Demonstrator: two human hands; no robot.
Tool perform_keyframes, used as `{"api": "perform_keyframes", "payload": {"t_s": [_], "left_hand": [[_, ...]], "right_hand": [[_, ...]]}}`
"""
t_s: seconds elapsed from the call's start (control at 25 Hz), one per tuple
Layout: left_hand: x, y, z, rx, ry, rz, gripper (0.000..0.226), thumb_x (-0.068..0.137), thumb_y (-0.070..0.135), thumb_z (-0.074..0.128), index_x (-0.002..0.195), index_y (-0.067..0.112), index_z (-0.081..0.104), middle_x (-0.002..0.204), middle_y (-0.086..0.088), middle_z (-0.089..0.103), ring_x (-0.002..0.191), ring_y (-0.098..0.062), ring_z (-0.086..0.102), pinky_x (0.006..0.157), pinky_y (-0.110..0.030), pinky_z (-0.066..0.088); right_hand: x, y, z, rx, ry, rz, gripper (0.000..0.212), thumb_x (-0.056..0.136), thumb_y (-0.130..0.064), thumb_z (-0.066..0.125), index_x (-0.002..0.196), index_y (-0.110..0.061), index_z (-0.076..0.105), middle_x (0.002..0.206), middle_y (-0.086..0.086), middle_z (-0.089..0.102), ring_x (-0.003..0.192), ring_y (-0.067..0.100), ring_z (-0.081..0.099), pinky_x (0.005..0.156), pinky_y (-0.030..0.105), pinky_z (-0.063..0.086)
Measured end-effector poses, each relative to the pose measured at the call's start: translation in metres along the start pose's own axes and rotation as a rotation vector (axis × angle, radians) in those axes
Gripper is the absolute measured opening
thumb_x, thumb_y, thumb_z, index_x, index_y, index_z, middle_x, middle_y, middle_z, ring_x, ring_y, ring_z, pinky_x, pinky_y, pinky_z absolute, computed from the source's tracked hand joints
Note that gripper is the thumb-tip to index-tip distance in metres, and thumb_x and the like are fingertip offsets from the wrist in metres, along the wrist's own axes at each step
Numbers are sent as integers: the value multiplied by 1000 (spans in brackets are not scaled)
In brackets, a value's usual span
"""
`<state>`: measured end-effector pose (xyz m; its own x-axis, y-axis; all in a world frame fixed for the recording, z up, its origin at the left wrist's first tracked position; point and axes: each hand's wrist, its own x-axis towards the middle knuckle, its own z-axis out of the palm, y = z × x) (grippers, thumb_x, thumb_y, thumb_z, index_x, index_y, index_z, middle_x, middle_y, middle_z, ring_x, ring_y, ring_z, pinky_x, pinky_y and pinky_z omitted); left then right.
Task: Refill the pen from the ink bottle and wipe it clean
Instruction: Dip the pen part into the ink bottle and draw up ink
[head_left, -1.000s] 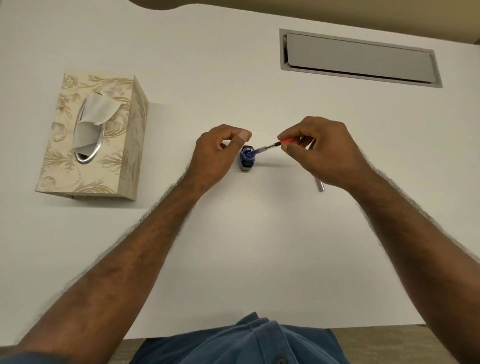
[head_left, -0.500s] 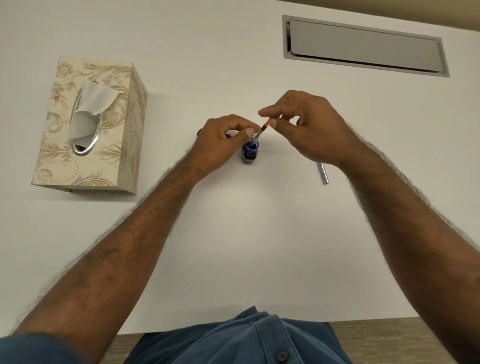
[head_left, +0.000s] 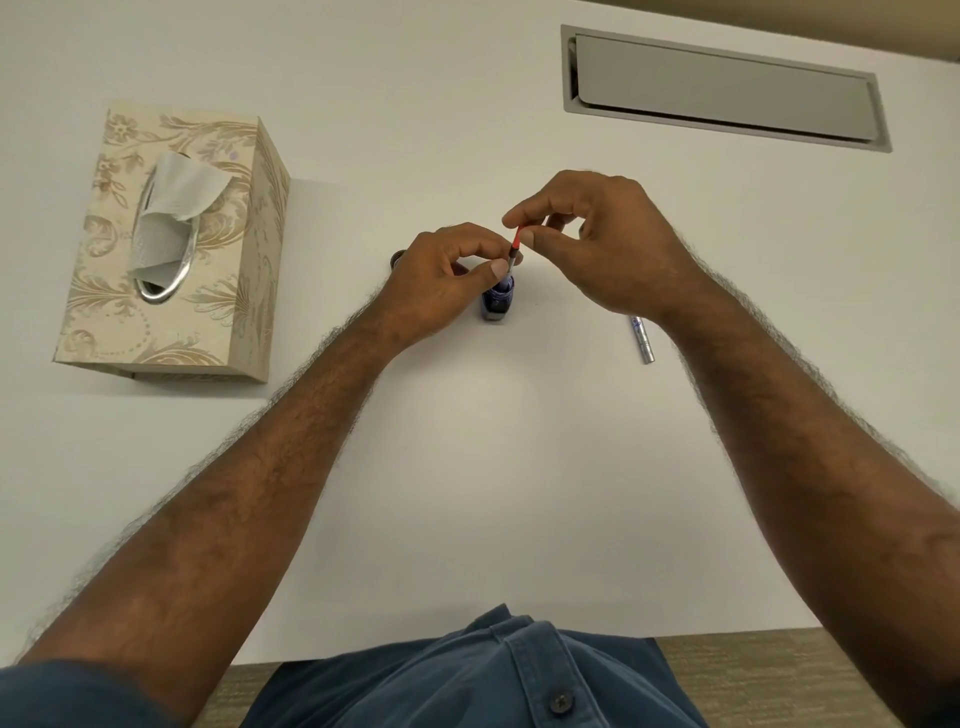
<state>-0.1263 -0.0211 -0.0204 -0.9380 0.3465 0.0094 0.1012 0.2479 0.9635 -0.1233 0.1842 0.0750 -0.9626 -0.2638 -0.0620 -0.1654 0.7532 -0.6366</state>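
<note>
While our right hand (head_left: 597, 244) pinches the pen's (head_left: 513, 254) red end, left hand (head_left: 441, 280) fingers pinching its lower section, nib dipped in the ink bottle (head_left: 497, 301) at centre frame, we should twist slowly, keeping it upright.

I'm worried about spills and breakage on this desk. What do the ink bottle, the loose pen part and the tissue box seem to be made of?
The ink bottle looks like clear glass: dark blue shows through and it shines, though plastic is possible. The pen barrel lying on the table looks like polished metal, silvery with bright glints. The tissue box looks like printed cardboard with a matte beige floral pattern and a shiny oval rim at the opening.
</note>
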Motion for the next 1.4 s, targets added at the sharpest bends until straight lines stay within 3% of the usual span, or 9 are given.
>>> {"api": "perform_keyframes", "payload": {"t_s": [0.16, 0.64, 1.12, 1.4], "left_hand": [[1, -2, -2, 42, -26, 16, 18, 100, 19, 66, 109, 14, 81, 120, 5, 77, 114, -5, 68, 90, -39, 56], [2, 0, -8, 95, -45, -8, 19, 98, 21, 66, 108, 16, 82, 116, 15, 76, 113, 0, 68, 93, -49, 57], [3, 2, -5, 144, -64, -6, 20, 99, 25, 67, 114, 25, 80, 118, 18, 73, 110, 12, 62, 90, -22, 50], [1, 4, -4, 148, -51, -17, 19, 98, 22, 68, 112, 22, 82, 114, 17, 73, 108, 11, 62, 88, -18, 45]], "right_hand": [[2, -1, 1, -12, 10, 4, 20, 100, -24, 69, 114, -29, 82, 105, -14, 73, 87, -1, 63, 69, 2, 38], [6, -1, 9, -48, 30, -23, 20, 100, -22, 70, 116, -25, 82, 104, -12, 73, 86, -2, 63, 71, 1, 38], [1, 2, 6, -3, 61, 8, 15, 99, -28, 73, 110, -25, 82, 91, -22, 67, 79, -11, 61, 69, 2, 39], [-2, 5, 14, 54, 129, 44, 7, 96, -32, 76, 98, -26, 81, 93, -15, 73, 79, -3, 61, 68, 2, 39]]}}
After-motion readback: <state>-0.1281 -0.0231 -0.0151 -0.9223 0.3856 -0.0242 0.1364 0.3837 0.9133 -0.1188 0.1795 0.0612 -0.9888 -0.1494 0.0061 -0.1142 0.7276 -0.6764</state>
